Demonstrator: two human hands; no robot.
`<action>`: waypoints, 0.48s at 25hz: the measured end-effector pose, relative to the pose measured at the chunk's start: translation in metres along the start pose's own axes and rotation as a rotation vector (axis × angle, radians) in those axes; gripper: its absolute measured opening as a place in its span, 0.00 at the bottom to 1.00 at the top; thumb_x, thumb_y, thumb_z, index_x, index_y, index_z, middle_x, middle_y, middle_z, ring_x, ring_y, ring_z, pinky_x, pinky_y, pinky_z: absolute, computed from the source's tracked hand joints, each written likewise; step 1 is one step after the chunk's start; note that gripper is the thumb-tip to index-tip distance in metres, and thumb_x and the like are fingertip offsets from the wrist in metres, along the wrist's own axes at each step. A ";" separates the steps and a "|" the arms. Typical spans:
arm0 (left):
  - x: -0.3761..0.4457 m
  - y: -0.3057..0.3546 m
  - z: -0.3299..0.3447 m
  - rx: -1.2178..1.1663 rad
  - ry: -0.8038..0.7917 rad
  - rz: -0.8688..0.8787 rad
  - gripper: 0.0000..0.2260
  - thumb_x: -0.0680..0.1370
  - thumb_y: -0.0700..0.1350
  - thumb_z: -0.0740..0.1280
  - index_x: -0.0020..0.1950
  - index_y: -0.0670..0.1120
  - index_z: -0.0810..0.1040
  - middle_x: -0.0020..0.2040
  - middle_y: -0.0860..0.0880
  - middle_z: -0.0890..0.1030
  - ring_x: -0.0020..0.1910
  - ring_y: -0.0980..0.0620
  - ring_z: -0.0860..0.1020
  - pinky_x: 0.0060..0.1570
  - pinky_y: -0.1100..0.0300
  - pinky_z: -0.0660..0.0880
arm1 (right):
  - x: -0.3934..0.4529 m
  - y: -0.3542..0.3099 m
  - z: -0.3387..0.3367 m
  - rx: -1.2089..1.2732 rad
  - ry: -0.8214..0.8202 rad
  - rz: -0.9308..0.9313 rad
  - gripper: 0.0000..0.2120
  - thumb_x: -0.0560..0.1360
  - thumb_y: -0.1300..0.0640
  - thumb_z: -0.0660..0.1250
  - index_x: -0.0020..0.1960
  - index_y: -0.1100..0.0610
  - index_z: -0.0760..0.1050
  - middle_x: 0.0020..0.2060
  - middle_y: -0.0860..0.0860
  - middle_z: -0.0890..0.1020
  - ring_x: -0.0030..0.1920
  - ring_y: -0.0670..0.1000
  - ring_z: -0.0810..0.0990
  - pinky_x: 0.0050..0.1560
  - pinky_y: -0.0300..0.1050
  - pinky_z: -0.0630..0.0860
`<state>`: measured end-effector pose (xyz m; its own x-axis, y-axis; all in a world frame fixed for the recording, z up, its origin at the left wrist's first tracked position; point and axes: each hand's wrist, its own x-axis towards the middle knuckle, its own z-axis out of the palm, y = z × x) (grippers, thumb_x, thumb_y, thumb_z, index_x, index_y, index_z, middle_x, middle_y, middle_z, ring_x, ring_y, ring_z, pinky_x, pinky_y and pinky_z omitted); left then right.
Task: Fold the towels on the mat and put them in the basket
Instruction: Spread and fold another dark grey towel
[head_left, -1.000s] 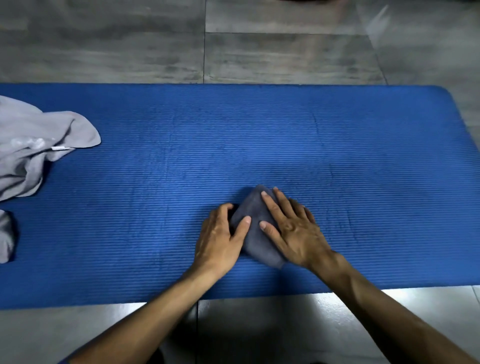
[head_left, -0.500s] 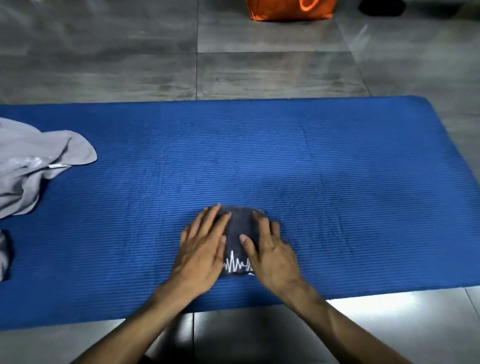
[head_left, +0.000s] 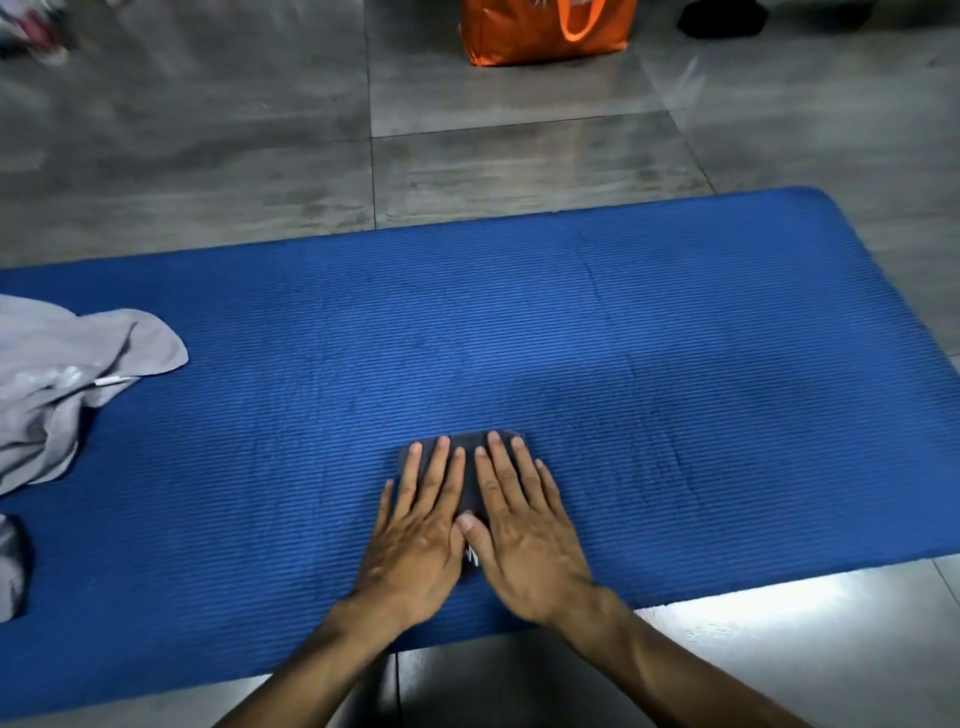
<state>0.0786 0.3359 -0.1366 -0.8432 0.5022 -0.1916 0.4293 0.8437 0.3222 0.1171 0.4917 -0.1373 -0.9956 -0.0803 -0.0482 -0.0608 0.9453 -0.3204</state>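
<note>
A small dark grey folded towel (head_left: 470, 467) lies on the blue mat (head_left: 675, 364) near its front edge. My left hand (head_left: 421, 535) and my right hand (head_left: 524, 530) press flat on it side by side, fingers straight, covering most of it. A bit of white print shows between the hands. A crumpled light grey towel (head_left: 62, 379) lies at the mat's left end. An orange bag-like basket (head_left: 545, 31) with a handle stands on the floor beyond the mat.
Grey tiled floor (head_left: 208, 156) surrounds the mat. A dark object (head_left: 722, 18) sits on the floor right of the orange basket. Another piece of grey cloth (head_left: 8, 566) shows at the left edge.
The dark towel went from a tilted fold to a squared packet. Both hands flattened over it side by side. The view tilted up, bringing the orange basket into sight.
</note>
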 end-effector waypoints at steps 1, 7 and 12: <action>0.002 -0.003 -0.001 -0.086 -0.039 0.018 0.31 0.78 0.63 0.39 0.78 0.52 0.37 0.77 0.57 0.31 0.75 0.53 0.29 0.74 0.56 0.36 | 0.001 0.002 0.003 -0.016 -0.017 0.008 0.30 0.83 0.41 0.43 0.79 0.57 0.49 0.79 0.53 0.51 0.79 0.54 0.45 0.74 0.53 0.48; 0.004 -0.009 -0.001 -0.600 0.043 -0.016 0.25 0.80 0.57 0.51 0.77 0.55 0.53 0.78 0.62 0.44 0.76 0.63 0.38 0.74 0.68 0.39 | 0.005 0.011 0.004 0.034 -0.144 0.034 0.32 0.79 0.37 0.31 0.79 0.50 0.35 0.78 0.46 0.35 0.77 0.50 0.31 0.77 0.52 0.39; 0.002 0.001 -0.003 -1.092 0.192 -0.496 0.34 0.71 0.49 0.76 0.73 0.58 0.66 0.71 0.56 0.71 0.68 0.61 0.71 0.66 0.61 0.70 | 0.007 0.011 -0.002 0.117 -0.206 0.078 0.31 0.75 0.34 0.30 0.73 0.43 0.23 0.74 0.41 0.26 0.74 0.50 0.25 0.75 0.49 0.35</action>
<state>0.0768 0.3373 -0.1340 -0.9125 0.0557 -0.4053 -0.3742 0.2864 0.8820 0.1094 0.5019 -0.1390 -0.9605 -0.0827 -0.2655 0.0364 0.9092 -0.4147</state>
